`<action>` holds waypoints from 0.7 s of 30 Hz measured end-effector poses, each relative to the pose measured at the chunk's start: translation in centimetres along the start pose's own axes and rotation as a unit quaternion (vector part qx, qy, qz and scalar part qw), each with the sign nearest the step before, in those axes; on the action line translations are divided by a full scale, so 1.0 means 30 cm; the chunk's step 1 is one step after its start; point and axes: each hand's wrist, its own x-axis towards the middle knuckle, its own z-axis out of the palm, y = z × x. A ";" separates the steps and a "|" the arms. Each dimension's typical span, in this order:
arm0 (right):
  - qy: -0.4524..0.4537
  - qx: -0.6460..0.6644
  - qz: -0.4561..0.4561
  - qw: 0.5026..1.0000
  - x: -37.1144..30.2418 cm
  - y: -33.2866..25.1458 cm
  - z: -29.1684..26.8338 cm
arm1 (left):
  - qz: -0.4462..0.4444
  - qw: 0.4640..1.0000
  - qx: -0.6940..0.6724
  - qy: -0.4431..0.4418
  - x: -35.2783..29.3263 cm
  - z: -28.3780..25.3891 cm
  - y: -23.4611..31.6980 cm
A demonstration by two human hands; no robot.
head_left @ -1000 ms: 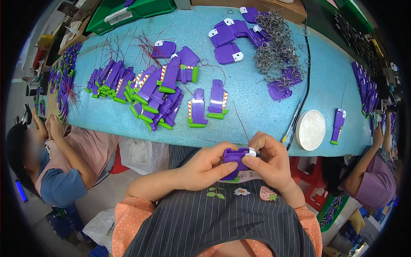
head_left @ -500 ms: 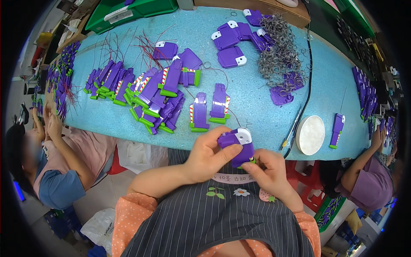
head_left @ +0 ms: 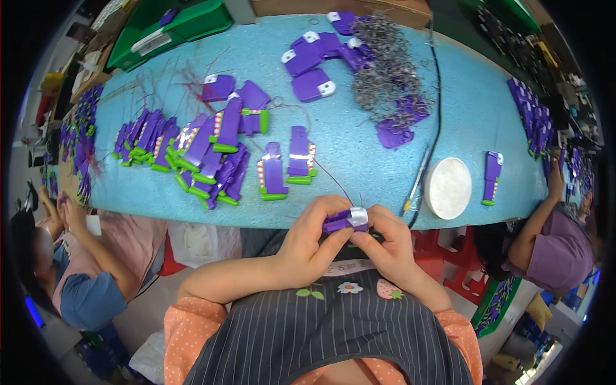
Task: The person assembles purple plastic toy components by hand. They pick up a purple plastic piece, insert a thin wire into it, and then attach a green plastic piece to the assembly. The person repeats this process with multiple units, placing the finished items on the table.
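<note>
Between my two hands, just off the table's near edge, is a small purple and white plastic toy part (head_left: 346,221) with a thin red wire running up from it. My left hand (head_left: 313,237) grips it from the left, thumb along its near side. From the right, my right hand (head_left: 384,241) pinches its white end, fingers closed. The part is tilted so its narrow side shows; its lower side is hidden by my thumbs. On the table beyond lie two purple parts with green ends, a left one (head_left: 273,170) and a right one (head_left: 299,154).
To the left is a pile of purple and green parts (head_left: 208,154) with red wires. A tangled heap of small metal springs (head_left: 385,70) lies at the back, beside purple and white shells (head_left: 313,85). A round white dish (head_left: 448,188), a knife-like tool (head_left: 416,183) and a black cable (head_left: 439,96) are right. Co-workers sit both sides.
The part in my hands has turned from its broad face to its narrow side. My right hand has moved up along it, and the whole view has shifted.
</note>
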 end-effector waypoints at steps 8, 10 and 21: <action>0.451 0.037 -0.114 0.885 -0.044 -0.037 -0.440 | 0.134 0.888 0.439 0.025 0.355 -0.198 0.041; 0.483 -0.041 -0.102 0.869 -0.055 0.055 -0.610 | 0.070 0.845 0.530 0.020 0.469 -0.255 -0.033; 0.454 -0.437 -0.066 0.774 0.003 0.083 -0.451 | 0.002 0.863 0.505 0.010 0.449 -0.236 0.067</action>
